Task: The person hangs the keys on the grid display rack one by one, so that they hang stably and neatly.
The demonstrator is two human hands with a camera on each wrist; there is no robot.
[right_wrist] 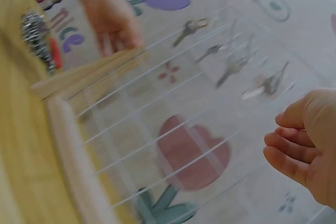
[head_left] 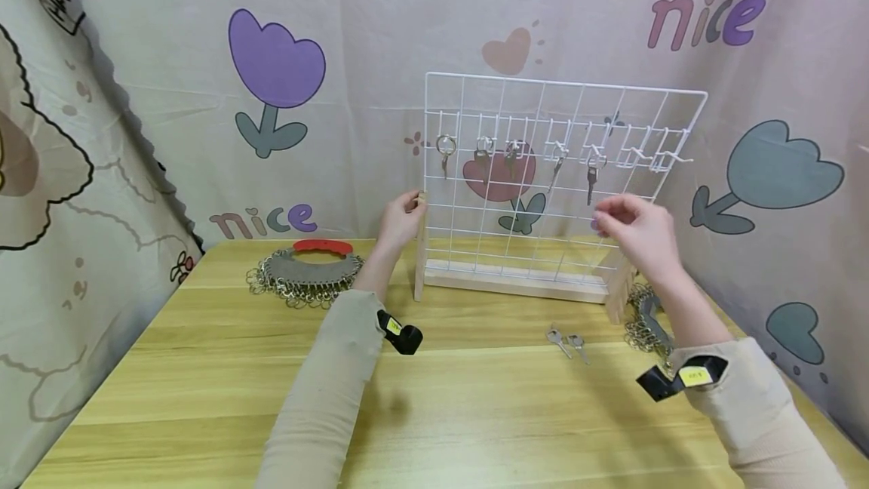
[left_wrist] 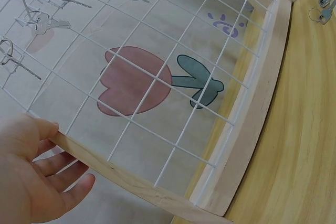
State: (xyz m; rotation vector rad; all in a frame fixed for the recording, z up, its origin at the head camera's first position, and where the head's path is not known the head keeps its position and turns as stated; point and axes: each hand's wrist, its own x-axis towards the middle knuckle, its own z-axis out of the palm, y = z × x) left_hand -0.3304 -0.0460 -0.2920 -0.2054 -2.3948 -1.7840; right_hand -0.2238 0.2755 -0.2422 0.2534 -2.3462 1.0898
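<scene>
A white wire grid rack stands on a wooden base (head_left: 516,284) in the middle of the table. My left hand (head_left: 400,221) holds the top of its left wooden post (left_wrist: 110,171), thumb on the near side and fingers behind it. Several keys on rings hang in a row from white hooks, among them a key (head_left: 591,186) just left of my right hand (head_left: 634,229). That hand is raised in front of the grid's right side, fingers loosely bent with nothing visible in them. Two loose keys (head_left: 557,338) lie on the table in front of the rack.
On the left lies a grey curved holder (head_left: 305,272) with a red handle and many metal rings. A similar ringed holder (head_left: 648,319) is partly behind my right forearm. White hooks (head_left: 665,160) continue at the grid's right end. A printed curtain (head_left: 380,21) hangs behind the table.
</scene>
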